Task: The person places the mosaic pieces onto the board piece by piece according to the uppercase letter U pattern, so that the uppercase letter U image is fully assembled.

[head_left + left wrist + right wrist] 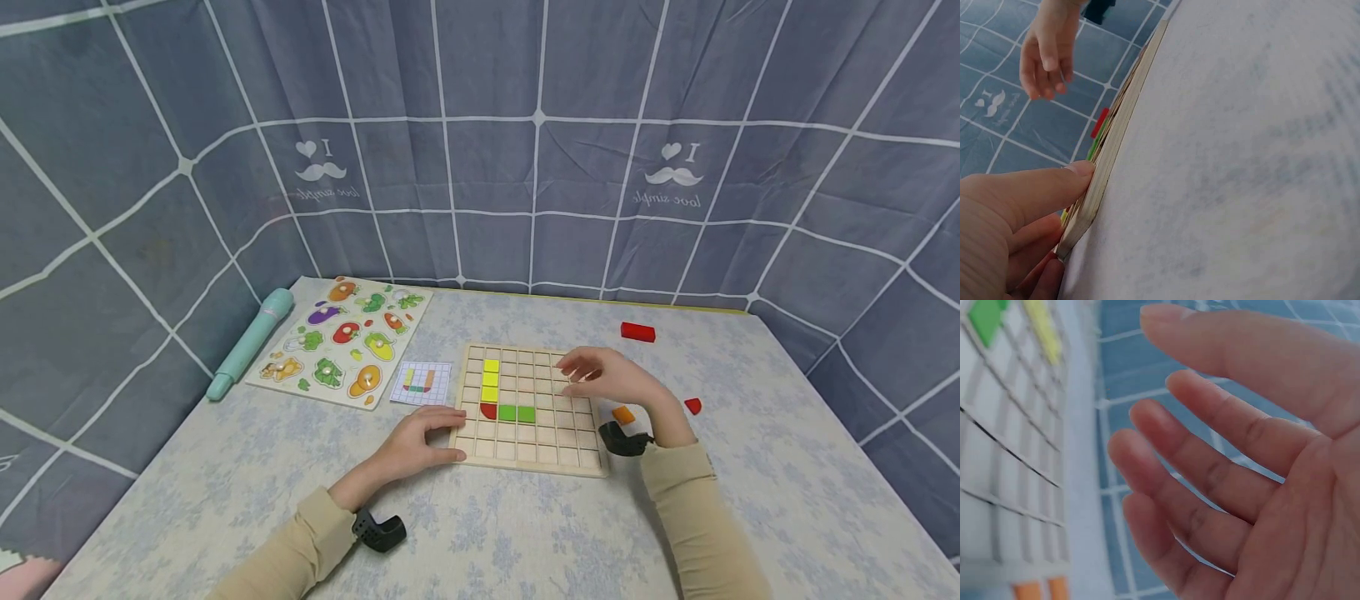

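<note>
A wooden grid board (525, 450) lies on the table. On its left half are a column of yellow squares (491, 379), a red rounded corner piece (489, 411) and two green squares (517, 413). My left hand (411, 442) grips the board's near left corner; the thumb (1063, 187) presses the near edge and the fingers lie along the left one. Above the board's right side hovers my right hand (618, 379), its fingers (1166, 444) loosely bent and apart, holding nothing. Just right of the board, partly behind that wrist, is an orange piece (623, 414).
A pattern card (422, 382) lies left of the board. Beyond it are a vegetable peg puzzle (352, 333) and a teal tube-shaped object (251, 343). A red block (637, 332) sits at the back right, and a small red piece (693, 406) lies right of my right wrist.
</note>
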Tool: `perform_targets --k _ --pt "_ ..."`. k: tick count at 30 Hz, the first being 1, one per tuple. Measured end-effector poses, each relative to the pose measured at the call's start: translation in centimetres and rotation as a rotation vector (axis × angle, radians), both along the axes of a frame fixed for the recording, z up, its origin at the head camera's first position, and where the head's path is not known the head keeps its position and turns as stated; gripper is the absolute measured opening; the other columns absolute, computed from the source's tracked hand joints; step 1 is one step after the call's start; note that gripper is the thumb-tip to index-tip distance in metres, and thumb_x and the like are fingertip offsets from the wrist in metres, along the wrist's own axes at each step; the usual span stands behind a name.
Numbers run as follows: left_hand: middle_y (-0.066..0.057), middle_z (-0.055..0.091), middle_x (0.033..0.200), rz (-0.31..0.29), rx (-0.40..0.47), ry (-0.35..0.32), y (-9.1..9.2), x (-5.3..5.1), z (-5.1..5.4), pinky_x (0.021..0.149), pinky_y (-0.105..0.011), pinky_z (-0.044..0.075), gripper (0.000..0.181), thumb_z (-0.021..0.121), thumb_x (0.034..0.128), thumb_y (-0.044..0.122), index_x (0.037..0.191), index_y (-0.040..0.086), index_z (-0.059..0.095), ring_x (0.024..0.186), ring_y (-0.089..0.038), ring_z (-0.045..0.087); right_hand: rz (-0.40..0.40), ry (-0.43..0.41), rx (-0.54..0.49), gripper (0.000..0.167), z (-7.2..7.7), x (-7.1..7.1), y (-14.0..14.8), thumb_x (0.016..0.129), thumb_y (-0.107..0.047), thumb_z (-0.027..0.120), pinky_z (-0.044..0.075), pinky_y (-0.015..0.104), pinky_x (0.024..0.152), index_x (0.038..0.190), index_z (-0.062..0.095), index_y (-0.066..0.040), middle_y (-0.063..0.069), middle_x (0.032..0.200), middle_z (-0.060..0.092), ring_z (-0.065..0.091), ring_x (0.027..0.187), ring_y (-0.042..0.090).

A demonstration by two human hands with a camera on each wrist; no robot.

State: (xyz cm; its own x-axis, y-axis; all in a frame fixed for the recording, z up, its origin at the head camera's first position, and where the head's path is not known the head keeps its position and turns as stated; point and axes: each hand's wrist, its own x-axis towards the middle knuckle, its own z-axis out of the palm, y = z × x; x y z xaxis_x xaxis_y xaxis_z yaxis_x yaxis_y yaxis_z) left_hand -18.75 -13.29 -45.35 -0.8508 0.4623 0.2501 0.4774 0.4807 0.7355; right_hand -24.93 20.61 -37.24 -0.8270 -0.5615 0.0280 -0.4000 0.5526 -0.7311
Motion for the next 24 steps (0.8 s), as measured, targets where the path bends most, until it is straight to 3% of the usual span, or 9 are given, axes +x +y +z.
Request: perform_targets --k 9,17,24 --pt "-0.003 0.059 0.126 -0.001 0.014 -0.024 -0.1 -0.1 -0.1 0.103 -0.044 0.037 0.052 0.079 0.0751 0.03 0.118 0.004 0.065 0.122 -0.027 0.047 -0.116 0.064 -0.027 0.038 1.5 -0.1 4.0 0.086 -0.026 0.07 0.051 0.037 0.083 0.117 0.06 -0.005 0.016 0.113 0.06 0.057 0.099 0.024" --pt "-0.002 0.06 0.126 0.0 0.007 -0.016 0.0 -0.2 -0.1 0.104 -0.044 0.037 0.053 0.08 0.0745 0.03 0.118 0.004 0.065 0.123 -0.026 0.047 -0.274 0.137 -0.003 0.041 0.9 0.0 8.6 0.089 -0.028 0.067 0.05 0.032 0.086 0.12 0.059 -0.003 0.014 0.115 0.061 0.058 0.101 0.026" --pt "-0.001 0.059 0.126 0.003 0.014 -0.031 -0.1 -0.1 -0.1 0.104 -0.043 0.037 0.053 0.08 0.0741 0.031 0.118 0.005 0.065 0.123 -0.025 0.047 -0.385 0.142 -0.003 0.046 -0.4 0.4 12.4 0.091 -0.032 0.063 0.051 0.036 0.084 0.125 0.054 -0.002 0.019 0.12 0.056 0.055 0.101 0.014"
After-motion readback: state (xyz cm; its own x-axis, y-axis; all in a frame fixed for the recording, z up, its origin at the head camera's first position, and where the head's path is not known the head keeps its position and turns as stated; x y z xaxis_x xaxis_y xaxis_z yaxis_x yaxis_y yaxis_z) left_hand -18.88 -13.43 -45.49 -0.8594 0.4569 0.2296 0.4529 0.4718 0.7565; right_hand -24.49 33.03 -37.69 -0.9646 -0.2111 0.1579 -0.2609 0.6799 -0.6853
